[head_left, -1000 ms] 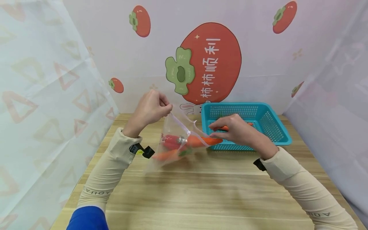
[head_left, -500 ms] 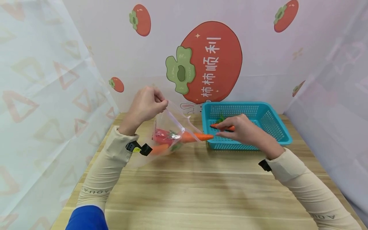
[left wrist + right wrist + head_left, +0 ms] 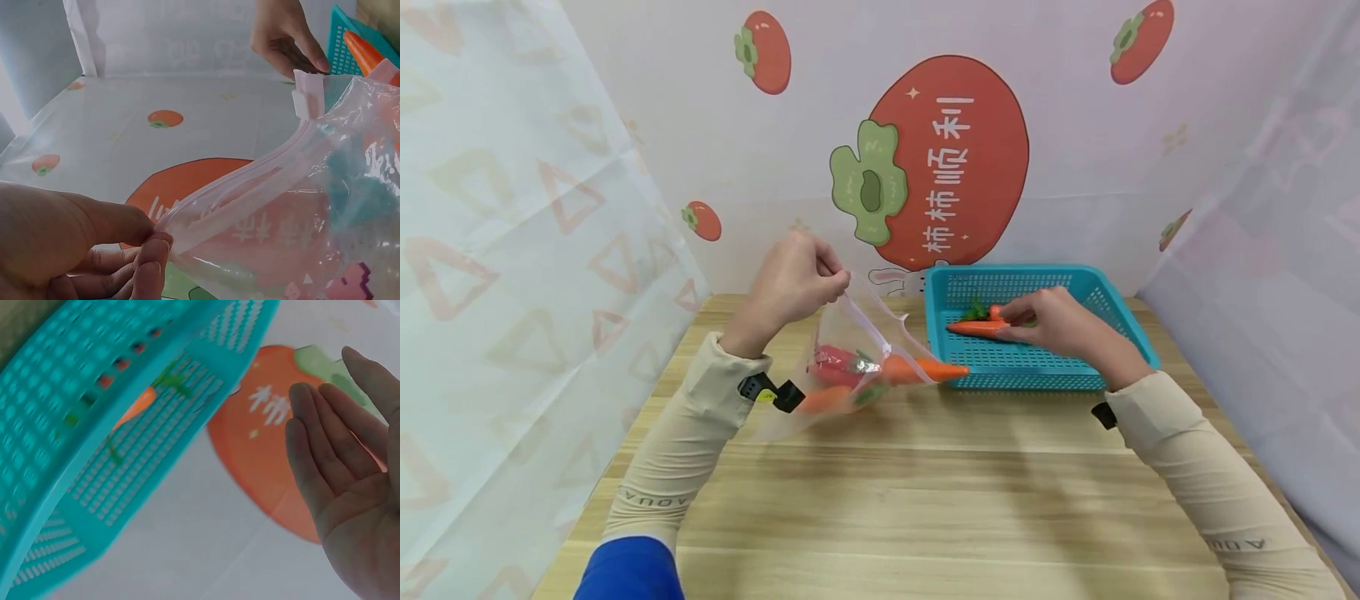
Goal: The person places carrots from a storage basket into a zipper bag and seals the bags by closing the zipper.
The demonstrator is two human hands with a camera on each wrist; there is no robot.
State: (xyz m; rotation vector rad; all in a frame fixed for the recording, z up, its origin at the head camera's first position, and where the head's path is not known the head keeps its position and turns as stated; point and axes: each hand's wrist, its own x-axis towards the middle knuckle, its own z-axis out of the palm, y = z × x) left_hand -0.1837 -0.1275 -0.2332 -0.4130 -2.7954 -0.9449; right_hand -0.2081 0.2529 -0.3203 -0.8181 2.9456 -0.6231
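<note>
From where I'm standing, the person's left hand (image 3: 793, 279) is pinching the upper edge of a clear zip bag (image 3: 842, 329) between thumb and fingers, with the bag hanging below it over the left part of the bench (image 3: 865, 508). A pale slider (image 3: 309, 100) is sitting along its zip. Inside, a red item (image 3: 835, 364) is lying above an orange one (image 3: 823, 401), while a carrot (image 3: 943, 371) is poking its tip out of the mouth, towards the blue basket (image 3: 1022, 382); I cannot tell whether the tip is touching the basket wall.

The right hand (image 3: 1052, 321) is hovering over that basket, its thumb and fingers standing apart and gripping nothing. Just beside its fingertips, an orange-red carrot (image 3: 972, 329) is lying in the basket, with green leaves (image 3: 974, 311) showing behind it. Beige sleeves (image 3: 673, 467) are covering both forearms, and a large red fruit print (image 3: 958, 158) is filling the middle of the backdrop (image 3: 760, 158)
</note>
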